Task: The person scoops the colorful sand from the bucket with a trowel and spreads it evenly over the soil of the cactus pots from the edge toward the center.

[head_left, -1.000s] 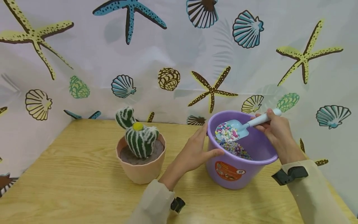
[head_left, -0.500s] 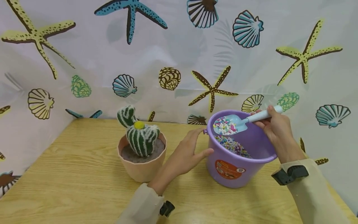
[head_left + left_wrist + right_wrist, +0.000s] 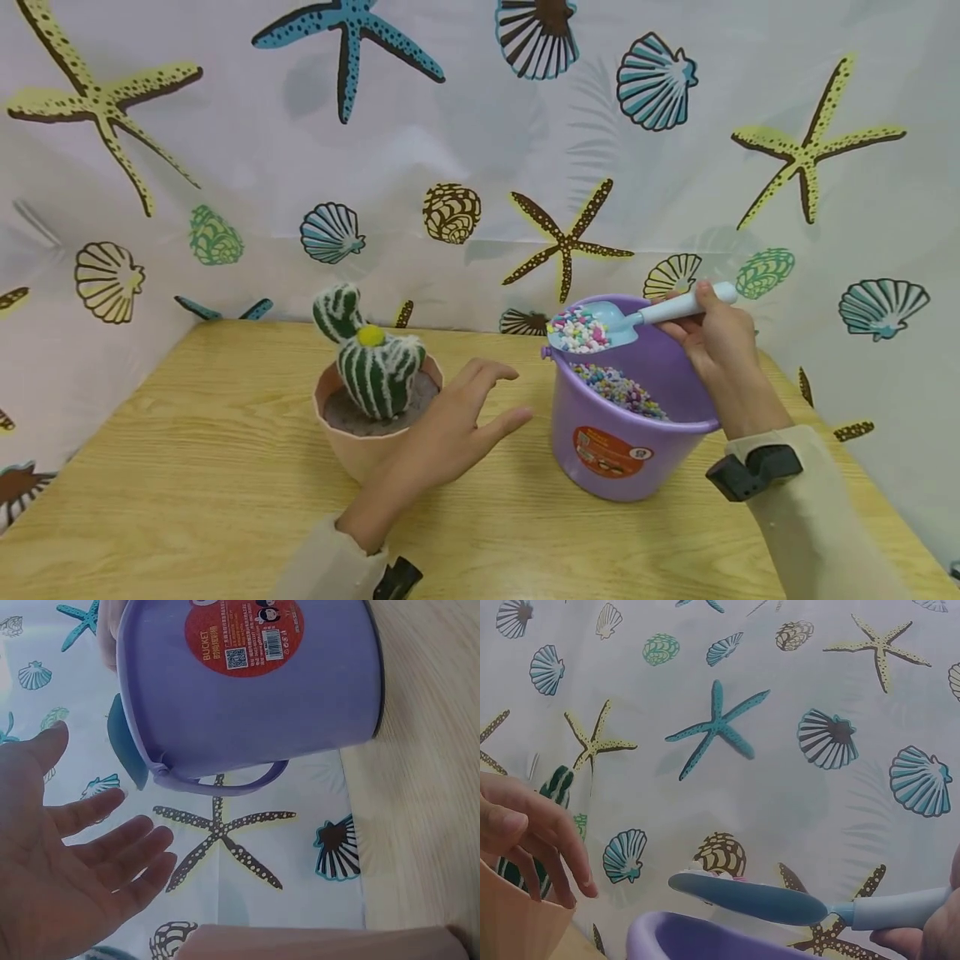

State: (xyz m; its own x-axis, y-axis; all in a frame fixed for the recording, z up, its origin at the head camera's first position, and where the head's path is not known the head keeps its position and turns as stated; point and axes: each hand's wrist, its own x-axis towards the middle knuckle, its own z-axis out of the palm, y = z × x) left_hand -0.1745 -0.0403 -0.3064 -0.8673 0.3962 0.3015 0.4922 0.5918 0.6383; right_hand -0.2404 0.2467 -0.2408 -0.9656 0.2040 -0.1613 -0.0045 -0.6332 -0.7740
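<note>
My right hand (image 3: 722,354) grips the pale blue handle of a small scoop (image 3: 618,323). Its blade carries a heap of multicoloured pebbles (image 3: 581,331) and hangs over the left rim of the purple bucket (image 3: 637,450). More small coloured pebbles lie inside the bucket. In the right wrist view the scoop (image 3: 750,898) is seen side-on, roughly level above the bucket rim (image 3: 649,930). My left hand (image 3: 450,429) holds nothing, its fingers loosely spread between the bucket and a peach pot (image 3: 352,454). A knitted cactus (image 3: 378,375) with a yellow flower stands in the pot's grey filling.
Everything stands on a wooden table (image 3: 187,467). Behind it hangs a white cloth (image 3: 465,125) printed with starfish and shells. The bucket's handle (image 3: 225,784) hangs along its side in the left wrist view.
My left hand has let go of the bucket rim and moved left, towards the pot. My right hand has shifted the loaded scoop left, from inside the bucket to over its left rim.
</note>
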